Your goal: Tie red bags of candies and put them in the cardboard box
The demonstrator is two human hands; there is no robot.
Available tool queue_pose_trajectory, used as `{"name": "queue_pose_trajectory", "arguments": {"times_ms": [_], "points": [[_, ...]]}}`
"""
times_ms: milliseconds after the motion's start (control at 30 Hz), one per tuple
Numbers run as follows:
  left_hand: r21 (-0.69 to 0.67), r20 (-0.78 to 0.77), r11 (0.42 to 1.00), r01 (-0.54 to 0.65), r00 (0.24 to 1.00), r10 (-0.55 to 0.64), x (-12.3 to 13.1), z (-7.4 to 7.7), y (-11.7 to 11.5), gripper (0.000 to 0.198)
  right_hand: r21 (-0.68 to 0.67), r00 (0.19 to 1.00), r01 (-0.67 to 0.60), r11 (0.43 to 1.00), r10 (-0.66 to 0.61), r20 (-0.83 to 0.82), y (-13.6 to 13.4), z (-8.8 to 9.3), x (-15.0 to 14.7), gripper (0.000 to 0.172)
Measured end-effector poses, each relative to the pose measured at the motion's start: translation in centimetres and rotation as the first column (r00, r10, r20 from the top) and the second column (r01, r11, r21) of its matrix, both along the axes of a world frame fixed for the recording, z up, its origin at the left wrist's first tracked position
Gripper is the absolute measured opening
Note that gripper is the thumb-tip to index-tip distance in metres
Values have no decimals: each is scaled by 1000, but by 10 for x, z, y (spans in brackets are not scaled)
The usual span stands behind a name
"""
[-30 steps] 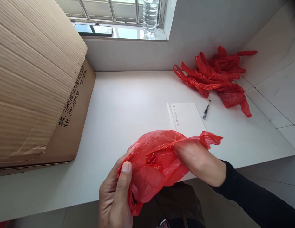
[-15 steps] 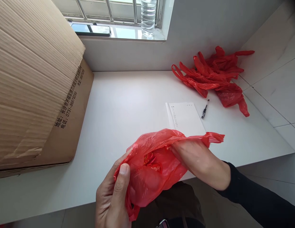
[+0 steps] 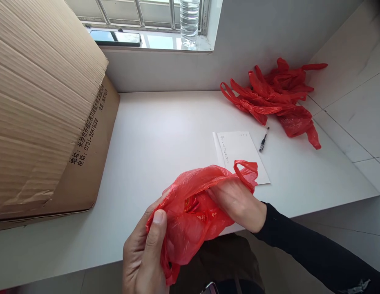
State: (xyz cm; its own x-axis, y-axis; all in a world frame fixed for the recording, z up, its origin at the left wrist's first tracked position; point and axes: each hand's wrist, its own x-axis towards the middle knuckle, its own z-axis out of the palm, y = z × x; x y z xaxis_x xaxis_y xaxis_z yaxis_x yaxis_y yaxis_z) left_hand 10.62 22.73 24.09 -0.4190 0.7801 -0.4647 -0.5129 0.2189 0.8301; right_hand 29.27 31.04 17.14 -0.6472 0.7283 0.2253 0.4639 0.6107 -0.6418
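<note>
So: left hand (image 3: 147, 249) pinches thin red plastic bag (image 3: 188, 239) — shiny red-gold wrapped pieces (image 3: 193, 204) lie just left of nearer right hand (image 3: 234, 200), fingers hidden, can't tell its grip.

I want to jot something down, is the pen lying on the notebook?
No, the pen lies on the white table beside the notebook.

Daylight reaches me through the window (image 3: 155, 9) ahead, glaring off the phone (image 3: 127, 38) and spreading a pale sheen over my surface (image 3: 159, 134). My red bag (image 3: 190, 234) catches soft highlights. Below the surface's near edge it is dim; the top-right corner is blackened, and writing on the notebook (image 3: 242, 151) looks too small to read.
</note>
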Motion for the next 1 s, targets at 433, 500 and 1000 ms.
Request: {"name": "queue_pose_trajectory", "arguments": {"times_ms": [433,500,1000], "points": [[-39,20,999,-37,999,38,-4,-6,-1,37,83,941,-46,995,15,337,-24,23,9,23],[-32,23,999,-29,999,30,-3,-6,0,32,220,946,-112,969,36,324,-29,17,12,31],[-111,-66,990,-88,995,81,-4,-7,-2,44,101,943,-115,988,77,324,-32,13,-13,29]]}}
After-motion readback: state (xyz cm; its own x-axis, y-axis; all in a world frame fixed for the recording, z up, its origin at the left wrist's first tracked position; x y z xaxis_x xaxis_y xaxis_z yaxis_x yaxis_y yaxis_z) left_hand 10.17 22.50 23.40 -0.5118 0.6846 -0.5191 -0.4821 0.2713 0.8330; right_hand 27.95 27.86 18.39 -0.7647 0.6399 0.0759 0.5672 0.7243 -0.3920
